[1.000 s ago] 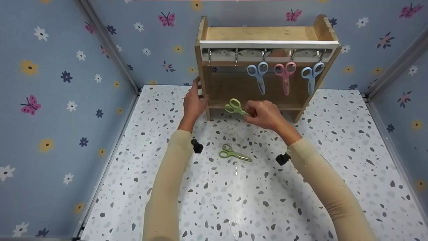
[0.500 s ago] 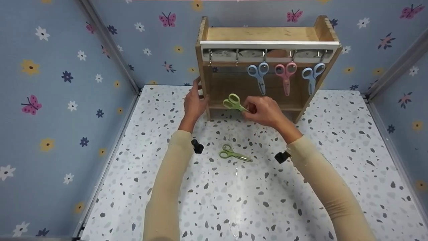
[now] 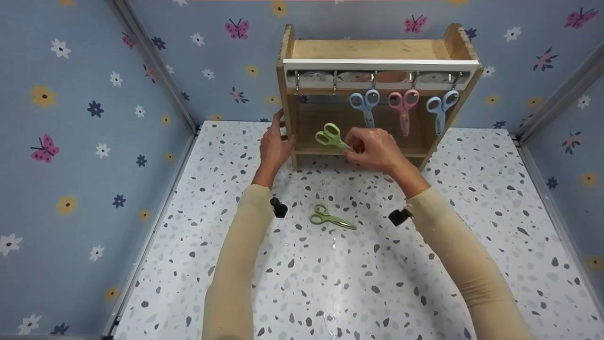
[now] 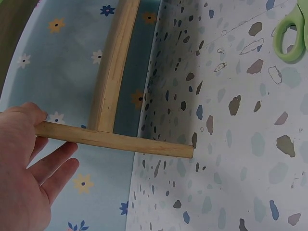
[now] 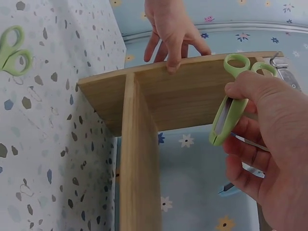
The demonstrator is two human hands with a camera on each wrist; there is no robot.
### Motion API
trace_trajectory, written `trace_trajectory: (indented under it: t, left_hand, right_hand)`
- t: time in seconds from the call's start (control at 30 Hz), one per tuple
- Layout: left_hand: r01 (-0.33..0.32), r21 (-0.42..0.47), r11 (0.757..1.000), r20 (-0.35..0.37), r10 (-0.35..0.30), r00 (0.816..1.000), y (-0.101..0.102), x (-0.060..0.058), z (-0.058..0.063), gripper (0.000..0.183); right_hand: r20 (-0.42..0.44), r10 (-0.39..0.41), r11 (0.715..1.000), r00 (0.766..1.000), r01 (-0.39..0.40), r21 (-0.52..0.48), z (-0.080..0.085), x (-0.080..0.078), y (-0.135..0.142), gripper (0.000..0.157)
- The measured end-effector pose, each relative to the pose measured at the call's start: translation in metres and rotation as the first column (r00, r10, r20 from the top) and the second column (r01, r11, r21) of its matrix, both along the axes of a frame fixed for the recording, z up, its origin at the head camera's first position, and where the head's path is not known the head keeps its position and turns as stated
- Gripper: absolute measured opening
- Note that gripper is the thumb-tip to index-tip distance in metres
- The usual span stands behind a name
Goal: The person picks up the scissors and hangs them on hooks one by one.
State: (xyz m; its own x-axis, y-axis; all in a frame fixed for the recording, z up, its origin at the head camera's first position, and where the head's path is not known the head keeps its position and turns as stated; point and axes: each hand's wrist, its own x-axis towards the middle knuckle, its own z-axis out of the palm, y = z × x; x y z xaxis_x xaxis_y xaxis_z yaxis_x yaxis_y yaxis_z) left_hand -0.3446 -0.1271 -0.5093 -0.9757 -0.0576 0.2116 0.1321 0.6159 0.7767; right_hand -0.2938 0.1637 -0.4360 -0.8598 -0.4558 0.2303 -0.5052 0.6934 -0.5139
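My right hand [image 3: 377, 148] pinches a pair of green scissors [image 3: 337, 142] by the blade end, rings pointing left and up, in front of a small wooden shelf [image 3: 368, 49]. In the right wrist view the thumb presses on these scissors [image 5: 227, 120] near the pivot. My left hand [image 3: 276, 147] grips the shelf's left side panel [image 4: 115, 143], thumb on one face and fingers on the other. A second pair of green scissors [image 3: 334, 219] lies on the speckled table below.
A rail [image 3: 377, 62] with metal hooks runs along the shelf's front. Blue scissors [image 3: 368, 113], pink scissors [image 3: 405, 115] and more blue scissors [image 3: 440, 118] hang from the right-hand hooks. Two left hooks [image 3: 297, 84] hold nothing. Flower-patterned walls [image 3: 155, 80] enclose the table [image 3: 283, 293].
My right hand has risen slightly with the green scissors, now overlapping the tip of the nearest hanging blue pair. The left hand stays on the side panel.
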Motion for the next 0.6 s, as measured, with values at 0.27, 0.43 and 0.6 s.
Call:
trace_trajectory:
  t: [0.27,0.43,0.6]
  left_hand:
    - [0.0,0.004,1.0,0.001,0.0,1.0,-0.001,0.0,-0.001,0.075]
    - [0.001,0.002,1.0,0.001,-0.001,1.0,0.0,0.0,-0.001,0.075]
    - [0.005,0.009,1.0,-0.013,-0.005,1.0,0.0,0.0,-0.001,0.075]
  right_hand:
    - [-0.045,0.003,1.0,0.999,-0.004,-0.008,0.009,-0.003,0.0,0.015]
    - [-0.056,0.001,1.0,0.998,-0.002,-0.027,0.013,-0.002,-0.001,0.015]
    - [-0.067,0.008,0.998,0.998,-0.012,-0.058,0.016,-0.003,-0.003,0.015]
